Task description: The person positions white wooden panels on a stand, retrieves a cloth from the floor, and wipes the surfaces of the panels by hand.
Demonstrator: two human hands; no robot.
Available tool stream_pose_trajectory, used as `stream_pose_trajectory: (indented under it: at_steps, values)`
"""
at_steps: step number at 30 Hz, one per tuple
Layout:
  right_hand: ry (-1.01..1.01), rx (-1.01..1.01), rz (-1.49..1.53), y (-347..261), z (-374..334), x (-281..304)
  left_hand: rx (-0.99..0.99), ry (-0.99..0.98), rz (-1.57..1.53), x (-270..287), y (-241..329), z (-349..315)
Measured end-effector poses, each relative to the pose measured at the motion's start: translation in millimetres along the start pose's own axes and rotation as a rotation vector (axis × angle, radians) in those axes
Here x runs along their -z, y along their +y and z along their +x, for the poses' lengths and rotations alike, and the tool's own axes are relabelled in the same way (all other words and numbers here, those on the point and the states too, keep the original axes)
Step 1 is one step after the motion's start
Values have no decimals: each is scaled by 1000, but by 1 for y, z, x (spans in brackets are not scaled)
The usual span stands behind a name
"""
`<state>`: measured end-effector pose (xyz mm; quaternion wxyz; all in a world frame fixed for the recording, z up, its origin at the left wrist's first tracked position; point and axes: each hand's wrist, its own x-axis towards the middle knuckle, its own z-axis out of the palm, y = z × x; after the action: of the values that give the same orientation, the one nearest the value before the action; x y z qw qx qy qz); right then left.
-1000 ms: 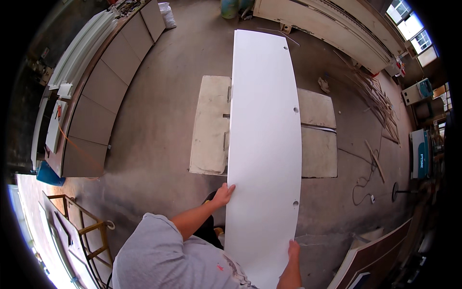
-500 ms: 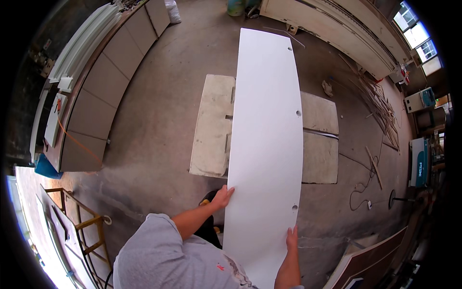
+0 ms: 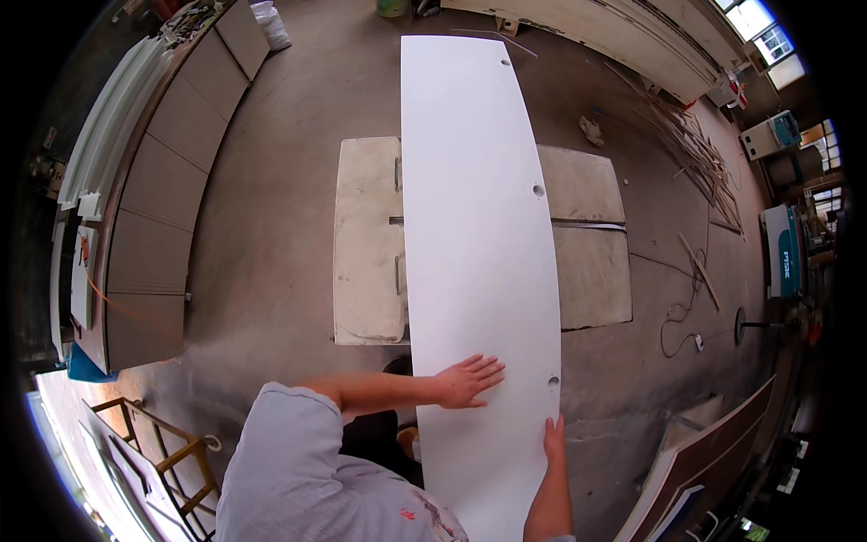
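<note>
Head view: long white flat panel (image 3: 479,226) with round holes along right edge spans low cream rectangular surface (image 3: 366,244), near end by person's body. Left hand (image 3: 470,381) lies palm down on panel, fingers spread, grasping nothing; right hand (image 3: 554,438) grasps panel's right edge, nearer body. Step in hand seems steadying or aligning panel; next move likely calls for even support from both hands. Containers: white bulging sack (image 3: 271,24) far left, blue plastic bin (image 3: 88,361) left; contents of both cannot be told.
</note>
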<state>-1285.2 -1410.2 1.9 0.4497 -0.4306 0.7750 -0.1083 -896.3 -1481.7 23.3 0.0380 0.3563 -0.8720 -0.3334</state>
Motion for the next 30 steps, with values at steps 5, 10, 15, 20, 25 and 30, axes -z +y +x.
stream_pose_trajectory:
  at_steps: [5,10,15,20,25,30]
  values:
    - [-37,-82,-24,-5,2,-1,500,609,218,107,-196,27]
    - [-45,-199,-7,-5,22,10,850,943,-351,81,-175,-63]
    - [4,-123,34,-28,89,3,1027,273,-997,-1,-94,-122]
    - [162,-2,81,-54,108,-34,1157,490,-1319,-33,-88,-89]
    - [132,97,-61,-43,104,-16,1212,640,-1045,-74,-42,-84]
    - [135,133,-143,-10,97,-24,1147,614,-1099,-101,-52,-93]
